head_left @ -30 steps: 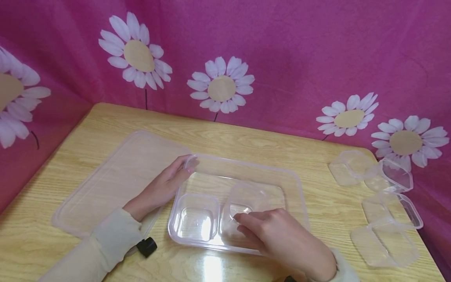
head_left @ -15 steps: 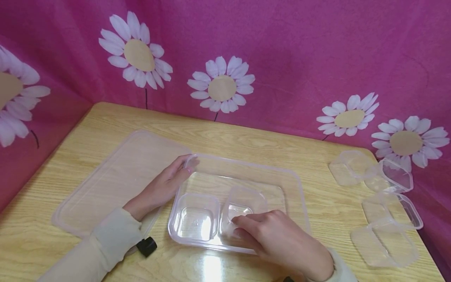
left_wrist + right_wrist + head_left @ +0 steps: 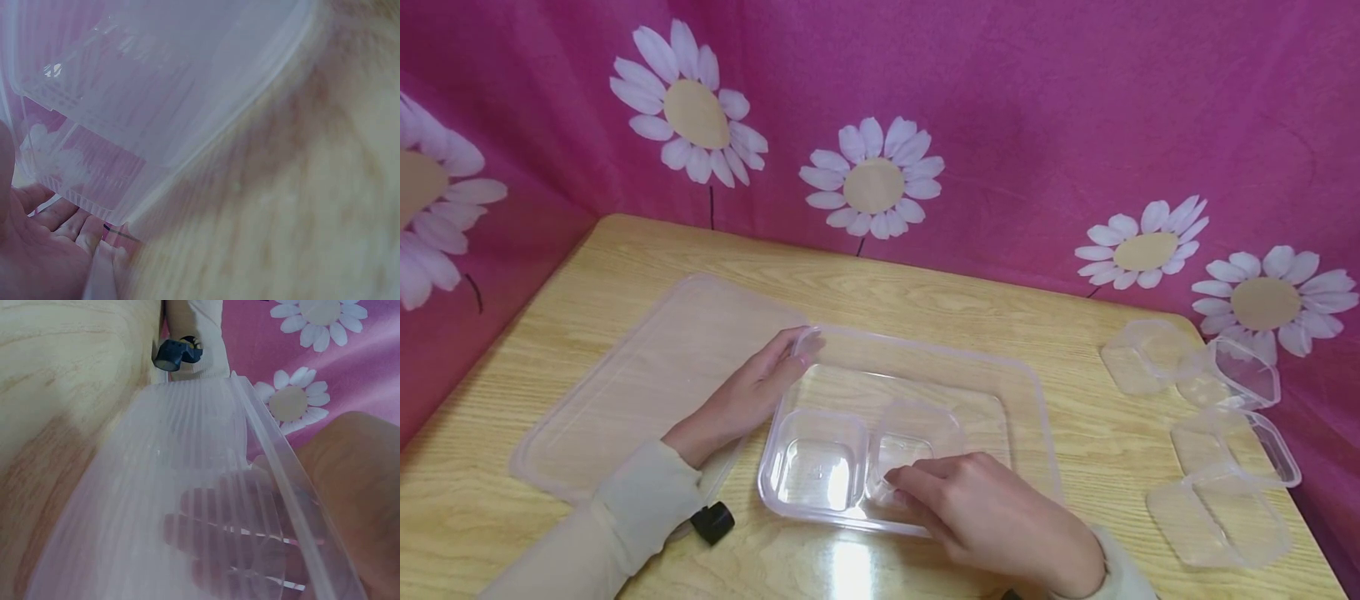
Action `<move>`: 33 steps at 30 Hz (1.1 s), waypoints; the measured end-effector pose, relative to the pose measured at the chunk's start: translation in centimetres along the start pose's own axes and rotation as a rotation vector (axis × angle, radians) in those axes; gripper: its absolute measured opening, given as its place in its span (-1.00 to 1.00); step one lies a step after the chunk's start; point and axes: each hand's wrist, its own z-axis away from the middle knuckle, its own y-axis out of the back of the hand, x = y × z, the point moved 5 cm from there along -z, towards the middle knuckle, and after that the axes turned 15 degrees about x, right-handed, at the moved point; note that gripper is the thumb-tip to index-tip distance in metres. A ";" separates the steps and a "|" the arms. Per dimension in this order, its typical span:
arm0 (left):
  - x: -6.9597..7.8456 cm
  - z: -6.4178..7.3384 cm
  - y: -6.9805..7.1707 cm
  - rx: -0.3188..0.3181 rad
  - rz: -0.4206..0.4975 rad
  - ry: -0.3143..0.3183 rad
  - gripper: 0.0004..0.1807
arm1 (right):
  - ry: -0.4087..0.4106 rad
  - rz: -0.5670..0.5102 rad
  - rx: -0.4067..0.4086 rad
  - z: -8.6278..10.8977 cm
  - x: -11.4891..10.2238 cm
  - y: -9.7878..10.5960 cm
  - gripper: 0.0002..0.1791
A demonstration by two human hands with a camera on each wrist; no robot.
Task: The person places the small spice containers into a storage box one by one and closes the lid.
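A large clear plastic food box (image 3: 925,343) stands on the table in the head view. My left hand (image 3: 748,398) grips its far left corner, thumb over the rim; the left wrist view shows fingers (image 3: 65,219) outside the wall. Inside, at the near left, sits a small clear container (image 3: 822,458). Right beside it, my right hand (image 3: 992,517) pinches a second small clear container (image 3: 917,429) by its near side. The fingertips' exact hold on it is partly hidden. Through the big box's ribbed wall, the right wrist view shows the curled fingers (image 3: 237,544).
A flat translucent lid (image 3: 640,383) lies left of the box, partly under the left forearm. Several more small clear containers (image 3: 1217,517) stand along the table's right edge. A pink flowered curtain (image 3: 1000,125) borders the wooden table (image 3: 850,275). Each wrist carries a black camera.
My right hand has shifted slightly left with the second small container, which now sits closer against the first and looks lower in the box. The left hand keeps its place on the corner.
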 end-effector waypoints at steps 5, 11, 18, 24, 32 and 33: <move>0.0 0.0 0.0 -0.002 0.004 0.002 -0.42 | 0.006 -0.004 -0.012 0.1 -0.2 -0.2 -0.81; -0.1 -0.1 -0.1 -0.007 0.012 -0.008 -0.41 | 0.013 -0.011 -0.015 0.1 -0.3 -0.4 -0.78; -0.1 -0.1 -0.1 -0.008 0.010 -0.007 -0.41 | 0.017 -0.047 -0.023 0.2 -0.3 -0.4 -0.78; -0.1 -0.1 -0.1 -0.010 0.022 -0.022 -0.43 | 0.019 -0.082 -0.027 0.2 -0.4 -0.5 -0.81; 0.0 -0.1 -0.1 -0.009 0.021 -0.021 -0.44 | 0.057 -0.116 0.000 0.1 -0.6 -0.5 -0.84; 0.0 -0.1 -0.1 -0.008 0.020 -0.020 -0.45 | 0.061 -0.119 0.006 0.1 -0.6 -0.5 -0.85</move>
